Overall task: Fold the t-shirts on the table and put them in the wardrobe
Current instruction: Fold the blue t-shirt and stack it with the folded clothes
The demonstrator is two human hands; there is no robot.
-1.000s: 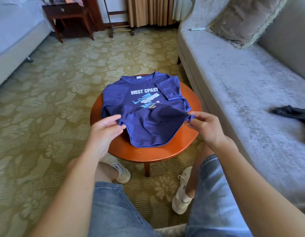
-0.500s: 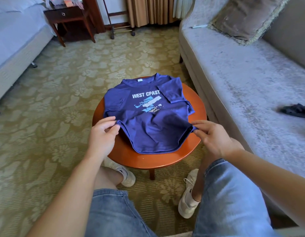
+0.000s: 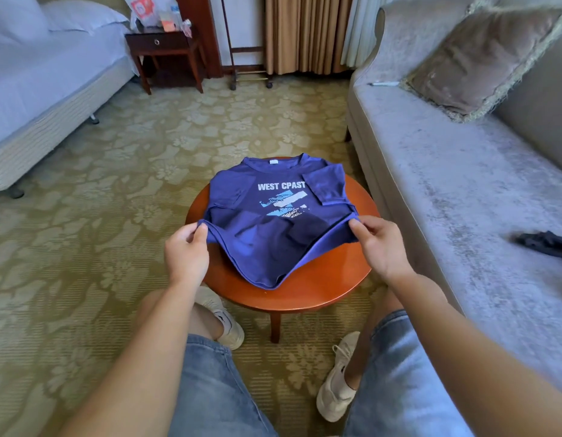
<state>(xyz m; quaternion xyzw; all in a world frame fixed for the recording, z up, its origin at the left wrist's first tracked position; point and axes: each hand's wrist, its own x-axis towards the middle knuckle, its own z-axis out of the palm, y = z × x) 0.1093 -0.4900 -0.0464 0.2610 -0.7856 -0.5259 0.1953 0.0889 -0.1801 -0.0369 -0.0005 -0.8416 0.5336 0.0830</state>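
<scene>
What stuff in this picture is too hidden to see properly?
Head view:
- Dark cloth on the sofa: cut off by the right edge.
- T-shirt print's lower part: covered by the lifted hem.
- Bits on the nightstand: too small, cut by the top edge.
- Wardrobe: out of view.

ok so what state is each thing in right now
t-shirt, sleeves folded in, lower part raised at both sides
left hand, pinches its left edge
right hand, pinches its right edge
drawer, closed
curtains, drawn
dark cloth, crumpled on sofa
</scene>
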